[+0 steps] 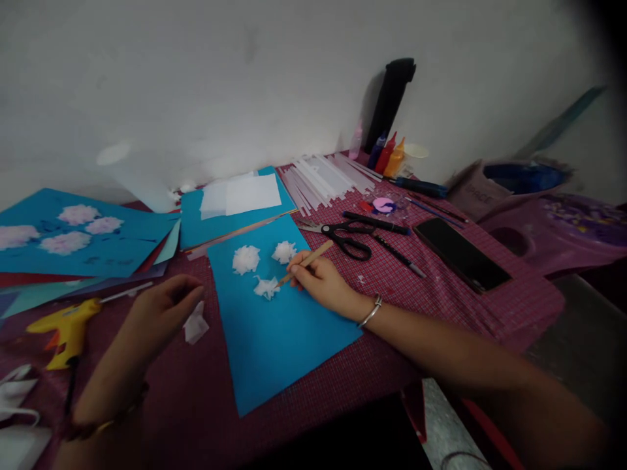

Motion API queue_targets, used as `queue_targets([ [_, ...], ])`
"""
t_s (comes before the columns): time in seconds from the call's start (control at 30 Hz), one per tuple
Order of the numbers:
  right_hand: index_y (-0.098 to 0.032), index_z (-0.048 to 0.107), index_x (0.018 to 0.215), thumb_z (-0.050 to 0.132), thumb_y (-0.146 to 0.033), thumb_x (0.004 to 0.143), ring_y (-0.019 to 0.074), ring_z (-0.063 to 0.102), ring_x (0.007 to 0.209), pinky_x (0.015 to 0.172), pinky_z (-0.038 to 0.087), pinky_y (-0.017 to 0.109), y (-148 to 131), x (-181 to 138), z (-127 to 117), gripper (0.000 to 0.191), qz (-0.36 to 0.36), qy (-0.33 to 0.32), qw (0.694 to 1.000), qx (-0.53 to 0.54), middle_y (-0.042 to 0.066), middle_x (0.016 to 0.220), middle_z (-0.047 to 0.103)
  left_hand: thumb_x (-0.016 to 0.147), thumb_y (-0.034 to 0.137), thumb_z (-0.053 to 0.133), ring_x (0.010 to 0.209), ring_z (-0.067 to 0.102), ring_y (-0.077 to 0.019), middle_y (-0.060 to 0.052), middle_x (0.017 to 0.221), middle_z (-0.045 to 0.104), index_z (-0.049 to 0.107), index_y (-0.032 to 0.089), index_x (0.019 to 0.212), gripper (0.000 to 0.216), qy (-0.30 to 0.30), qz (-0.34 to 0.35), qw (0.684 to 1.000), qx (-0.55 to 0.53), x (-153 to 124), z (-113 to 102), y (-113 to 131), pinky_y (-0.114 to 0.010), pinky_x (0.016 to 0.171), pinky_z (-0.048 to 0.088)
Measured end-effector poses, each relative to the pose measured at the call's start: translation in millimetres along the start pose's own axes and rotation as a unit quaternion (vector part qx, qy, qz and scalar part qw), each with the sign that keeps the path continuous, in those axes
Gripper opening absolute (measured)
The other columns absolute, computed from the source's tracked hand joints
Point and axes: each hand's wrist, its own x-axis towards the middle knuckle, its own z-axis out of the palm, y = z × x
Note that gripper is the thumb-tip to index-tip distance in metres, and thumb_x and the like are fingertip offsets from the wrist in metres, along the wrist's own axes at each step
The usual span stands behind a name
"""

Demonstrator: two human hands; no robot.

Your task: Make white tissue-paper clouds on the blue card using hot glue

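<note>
My right hand [321,281] is closed around a thin wooden stick [319,251]. Its lower tip touches a small ruffled white paper tuft [266,288] on a blue sheet [274,352]. Two fuller white paper puffs, one at left [245,259] and one at right [284,252], sit higher on that sheet. Left of the sheet, my left hand [159,313] hovers over the table with fingers curled together. A piece of white tissue paper [196,324] shows just under its fingertips; whether the fingers pinch it is hidden.
A yellow glue gun [68,329] lies at left, below a blue sheet with pinkish flowers [93,228]. Black scissors [345,236], a phone [460,253] and white strips [323,179] lie to the right. Paint bottles [389,155] stand behind; a pink bin [553,228] is beside the table.
</note>
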Motion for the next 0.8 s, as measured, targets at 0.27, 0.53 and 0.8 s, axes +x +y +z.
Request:
queue_targets([
  [0.27, -0.017, 0.053, 0.075, 0.049, -0.027, 0.086, 0.011, 0.052, 0.056, 0.051, 0.042, 0.024, 0.3, -2.2, 1.4, 0.016, 0.024, -0.03, 0.999, 0.002, -0.001, 0.067, 0.055, 0.08, 0.042, 0.047, 0.067, 0.06, -0.0178, -0.001, 0.072, 0.065, 0.06, 0.021, 0.076, 0.025, -0.013, -0.028, 0.995, 0.09, -49.0, -11.7, -35.1, -0.027, 0.062, 0.043],
  [0.53, -0.018, 0.055, 0.075, 0.05, -0.029, 0.087, 0.0113, 0.052, 0.055, 0.051, 0.042, 0.025, 1.8, -1.4, 1.4, 0.017, 0.04, -0.031, 0.998, -0.023, 0.0, 0.067, 0.056, 0.088, 0.033, 0.041, 0.083, 0.058, -0.0236, -0.007, 0.084, 0.062, 0.06, 0.02, 0.082, 0.023, 0.015, 0.018, 0.955, 0.296, -73.9, 11.1, -27.4, -0.034, 0.075, 0.043],
  [0.8, -0.018, 0.055, 0.075, 0.05, -0.029, 0.086, 0.0115, 0.052, 0.055, 0.05, 0.042, 0.025, 2.5, 0.0, 1.7, 0.016, 0.035, -0.03, 0.999, -0.013, 0.0, 0.067, 0.055, 0.089, 0.028, 0.038, 0.08, 0.058, -0.0218, -0.006, 0.078, 0.061, 0.06, 0.021, 0.076, 0.026, 0.054, 0.029, 0.95, 0.307, -68.1, 18.8, -32.6, -0.031, 0.072, 0.042],
])
